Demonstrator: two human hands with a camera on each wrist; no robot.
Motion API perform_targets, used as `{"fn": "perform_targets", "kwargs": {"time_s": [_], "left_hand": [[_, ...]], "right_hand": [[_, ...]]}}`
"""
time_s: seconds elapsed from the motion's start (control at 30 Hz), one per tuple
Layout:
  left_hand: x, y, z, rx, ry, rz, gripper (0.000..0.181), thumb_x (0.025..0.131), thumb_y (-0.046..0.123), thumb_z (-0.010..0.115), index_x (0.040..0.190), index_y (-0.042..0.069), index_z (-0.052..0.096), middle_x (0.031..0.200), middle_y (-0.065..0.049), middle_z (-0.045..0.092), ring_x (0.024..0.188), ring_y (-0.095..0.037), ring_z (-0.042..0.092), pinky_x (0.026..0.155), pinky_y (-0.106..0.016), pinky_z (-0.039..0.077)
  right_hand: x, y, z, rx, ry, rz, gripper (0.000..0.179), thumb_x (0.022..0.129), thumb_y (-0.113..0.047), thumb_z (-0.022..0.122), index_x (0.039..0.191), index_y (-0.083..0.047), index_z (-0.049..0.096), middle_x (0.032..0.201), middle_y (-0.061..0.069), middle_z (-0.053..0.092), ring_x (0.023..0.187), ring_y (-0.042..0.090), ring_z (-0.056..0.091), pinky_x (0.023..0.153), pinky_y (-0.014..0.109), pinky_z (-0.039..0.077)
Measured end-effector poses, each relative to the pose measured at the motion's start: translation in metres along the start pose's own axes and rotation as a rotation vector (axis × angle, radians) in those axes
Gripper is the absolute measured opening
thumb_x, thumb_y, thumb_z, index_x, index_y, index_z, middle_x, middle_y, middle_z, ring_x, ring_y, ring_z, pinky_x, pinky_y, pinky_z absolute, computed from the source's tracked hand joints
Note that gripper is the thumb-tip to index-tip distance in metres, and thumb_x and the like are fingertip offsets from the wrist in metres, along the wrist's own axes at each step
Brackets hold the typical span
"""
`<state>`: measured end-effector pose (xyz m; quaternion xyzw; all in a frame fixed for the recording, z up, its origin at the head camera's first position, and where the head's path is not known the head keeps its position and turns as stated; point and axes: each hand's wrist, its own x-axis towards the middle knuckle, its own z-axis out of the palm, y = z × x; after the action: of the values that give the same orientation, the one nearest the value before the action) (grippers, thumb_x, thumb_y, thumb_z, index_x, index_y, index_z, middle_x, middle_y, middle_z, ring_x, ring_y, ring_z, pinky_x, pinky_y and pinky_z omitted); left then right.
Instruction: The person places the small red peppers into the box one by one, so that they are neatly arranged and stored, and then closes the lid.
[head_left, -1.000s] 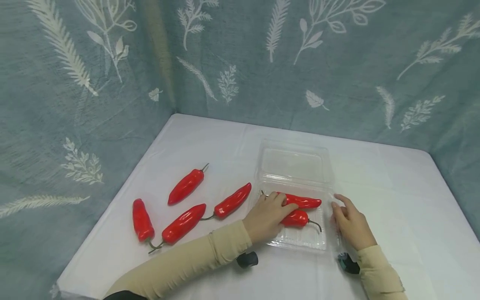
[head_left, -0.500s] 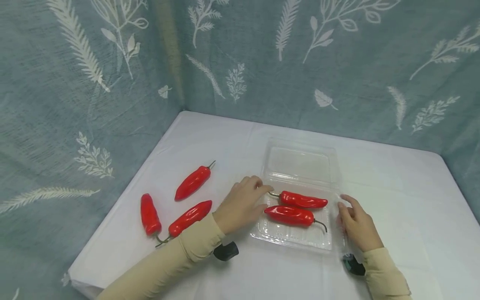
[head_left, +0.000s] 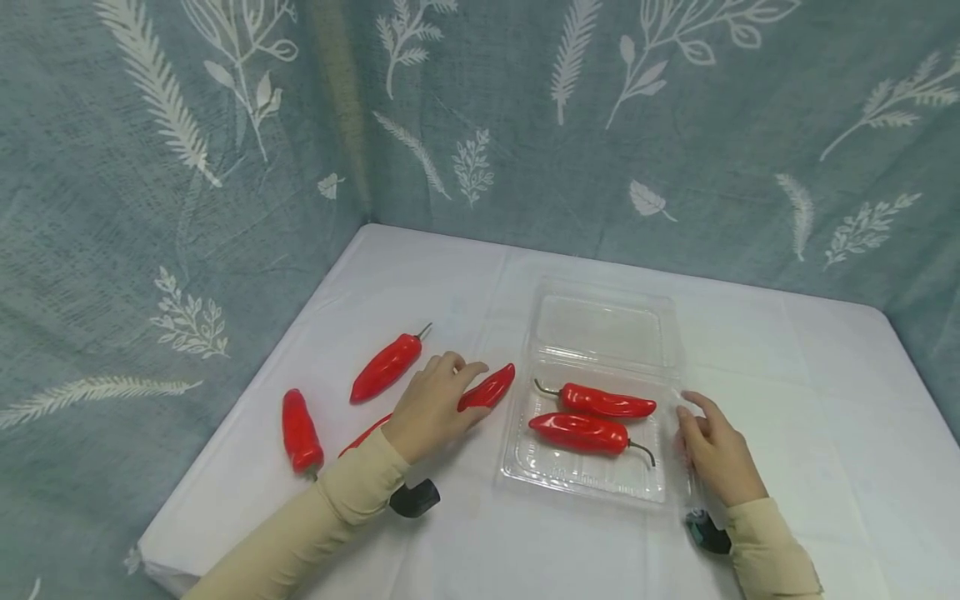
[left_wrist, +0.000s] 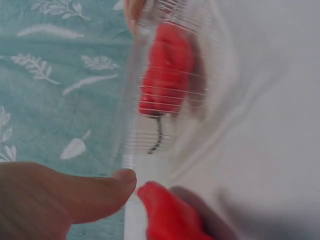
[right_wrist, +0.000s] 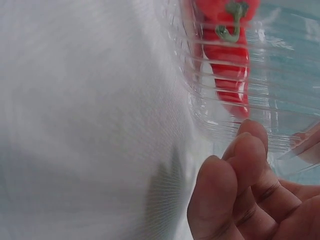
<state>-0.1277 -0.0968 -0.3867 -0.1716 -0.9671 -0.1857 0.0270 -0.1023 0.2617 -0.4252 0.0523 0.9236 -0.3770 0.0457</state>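
My left hand (head_left: 435,404) is over a red pepper (head_left: 487,388) on the table, thumb and fingers spread to either side of it. In the left wrist view, the thumb (left_wrist: 95,195) lies close beside that pepper's tip (left_wrist: 170,212); the other fingers are out of sight. Two red peppers (head_left: 607,402) (head_left: 577,432) lie side by side in the base of a hinged clear plastic container (head_left: 585,492), lid folded back. At its right edge, my right hand (head_left: 718,454) holds the rim, with curled fingers (right_wrist: 215,195) seen below it in the right wrist view.
Left of the container lie more red peppers: one (head_left: 386,368) at the back, one (head_left: 302,433) far left, and one (head_left: 365,435) partly under the left arm. Black wrist devices (head_left: 415,498) sit below both wrists. A patterned blue-green cloth (head_left: 480,125) hangs behind the white table (head_left: 787,375).
My left hand has let go of the pepper in the container and moved left to another pepper on the table. The right hand has stayed at the container's edge.
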Motion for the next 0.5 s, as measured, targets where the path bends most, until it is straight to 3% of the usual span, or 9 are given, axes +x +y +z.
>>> {"fn": "perform_targets", "kwargs": {"time_s": [0.5], "left_hand": [[0.003, -0.013, 0.017, -0.006, -0.09, -0.108, 0.061, 0.074, 0.032, 0.081, 0.126, 0.009, 0.06, 0.106, -0.009, 0.062, 0.094, -0.022, 0.057, 0.078, -0.04, 0.05]], "right_hand": [[0.0, 0.0, 0.001, -0.012, 0.007, 0.001, 0.054, 0.103, -0.04, 0.035, 0.144, -0.005, 0.033, 0.069, 0.004, 0.056, 0.057, 0.012, 0.05, 0.055, 0.028, 0.042]]}}
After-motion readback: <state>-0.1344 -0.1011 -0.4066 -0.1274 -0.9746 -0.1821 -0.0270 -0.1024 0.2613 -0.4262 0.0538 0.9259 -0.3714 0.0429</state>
